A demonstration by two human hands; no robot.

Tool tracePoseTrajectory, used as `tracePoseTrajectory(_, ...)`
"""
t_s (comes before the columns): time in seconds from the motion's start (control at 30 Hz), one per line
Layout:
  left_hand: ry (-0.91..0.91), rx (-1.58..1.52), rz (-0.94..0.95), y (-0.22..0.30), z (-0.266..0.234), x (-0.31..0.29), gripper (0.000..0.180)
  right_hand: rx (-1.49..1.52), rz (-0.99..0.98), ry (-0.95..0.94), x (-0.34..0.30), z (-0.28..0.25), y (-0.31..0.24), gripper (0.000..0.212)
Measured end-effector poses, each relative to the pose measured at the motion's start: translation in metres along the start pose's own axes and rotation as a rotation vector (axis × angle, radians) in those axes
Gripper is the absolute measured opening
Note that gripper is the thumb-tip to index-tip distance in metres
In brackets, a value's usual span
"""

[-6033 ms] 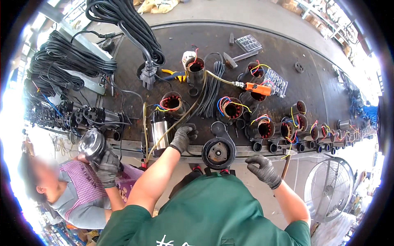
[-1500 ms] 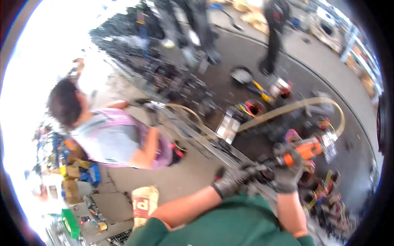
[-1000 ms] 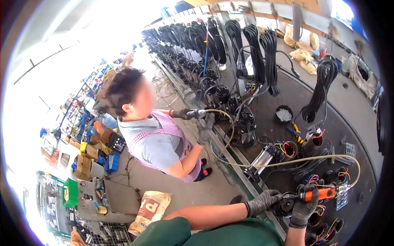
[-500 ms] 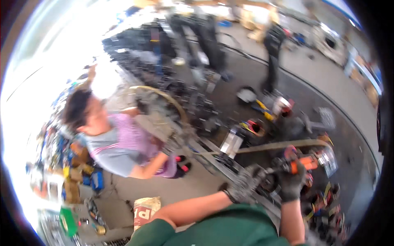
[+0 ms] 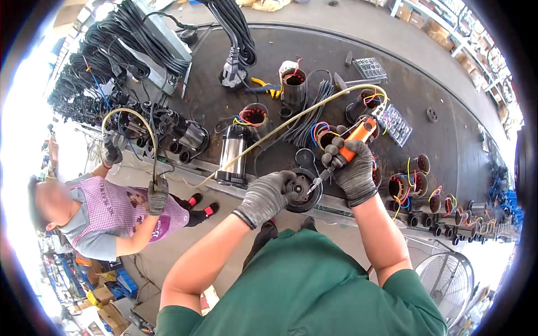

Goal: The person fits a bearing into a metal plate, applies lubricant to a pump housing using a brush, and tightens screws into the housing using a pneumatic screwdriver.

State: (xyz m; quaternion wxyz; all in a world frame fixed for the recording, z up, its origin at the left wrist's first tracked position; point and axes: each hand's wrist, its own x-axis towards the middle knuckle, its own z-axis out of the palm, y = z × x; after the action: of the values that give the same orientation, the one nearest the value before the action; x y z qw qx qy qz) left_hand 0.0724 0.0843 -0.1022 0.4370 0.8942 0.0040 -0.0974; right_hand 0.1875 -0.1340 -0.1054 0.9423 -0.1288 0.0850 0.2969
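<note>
My left hand, in a grey knit glove, grips the left side of a round black motor part at the bench's near edge. My right hand, gloved the same way, is closed around an orange-and-black air screwdriver. The tool's tip points down and left at the part's face; whether it touches a screw cannot be made out. A pale yellow air hose runs from the tool's back end leftward across the bench. Close to my hands stand open motor housings with coloured wires and a shiny cylinder.
A co-worker in a checked apron stands left, holding a hose. The dark workbench carries yellow-handled pliers, a hammer, a clear compartment tray and black cable bundles. A caged fan stands lower right.
The view has swung and steadied, so the bench now lies across the middle and the co-worker farther left. Both hands remain close together; the screwdriver stays in my right hand.
</note>
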Motion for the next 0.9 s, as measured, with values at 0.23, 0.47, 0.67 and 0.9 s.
tracePoseTrajectory(0.23, -0.248, 0.642, -0.050, 0.040, -0.001, 0.006, 0.049, -0.305, -0.033, -0.015, -0.014, -0.001, 0.005, 0.049)
tracePoseTrajectory(0.47, -0.281, 0.650, -0.056, 0.035, -0.001, 0.014, 0.048, -0.486, -0.093, -0.101, -0.020, 0.004, 0.010, 0.061)
tracePoseTrajectory(0.67, -0.302, 0.634, -0.044, 0.028, -0.002, 0.022, 0.042, -0.466, -0.164, -0.147, -0.023, 0.005, 0.016, 0.061)
tracePoseTrajectory(0.9, -0.285, 0.636, -0.034, 0.024, 0.002, 0.023, 0.040, -0.528, -0.231, -0.145, -0.026, 0.007, 0.023, 0.065)
